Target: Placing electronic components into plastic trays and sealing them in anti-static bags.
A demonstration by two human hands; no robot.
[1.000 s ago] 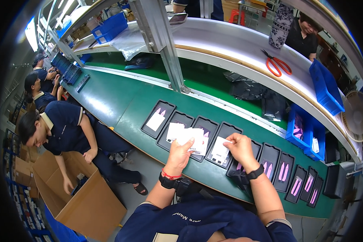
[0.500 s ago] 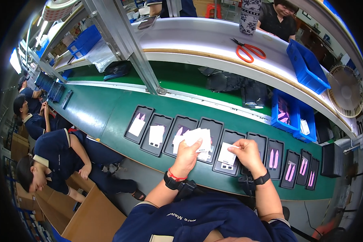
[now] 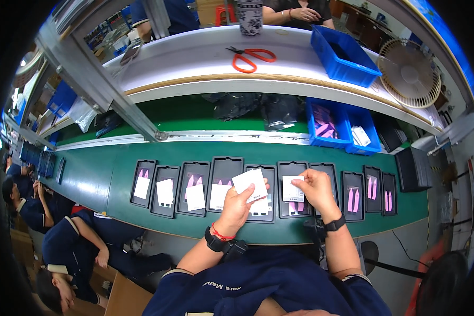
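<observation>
My left hand (image 3: 238,204) is closed around a fanned stack of white cards (image 3: 249,184), held above a black tray (image 3: 269,215) that has white cards in it. Between thumb and fingers my right hand (image 3: 317,190) pinches a single white card (image 3: 292,190). That card is over the neighbouring black tray (image 3: 287,168), where pink pointed strips (image 3: 297,207) show below it. To the left, several trays hold white cards (image 3: 165,190) with pink strips partly showing. Trays on the right hold pink strips (image 3: 354,200) and no visible white card.
The row of trays lies on a green table (image 3: 110,179). Blue bins (image 3: 329,141) stand behind it, a black stack (image 3: 413,168) at its right end. A raised shelf (image 3: 195,68) carries orange-handled scissors (image 3: 250,59) and a blue bin (image 3: 345,55). Co-workers sit at left; another person is beyond the shelf.
My view has swung right. My right hand has moved one tray to the right, with a card in its pinch. A white card lies in the tray it was over. My left hand keeps the stack.
</observation>
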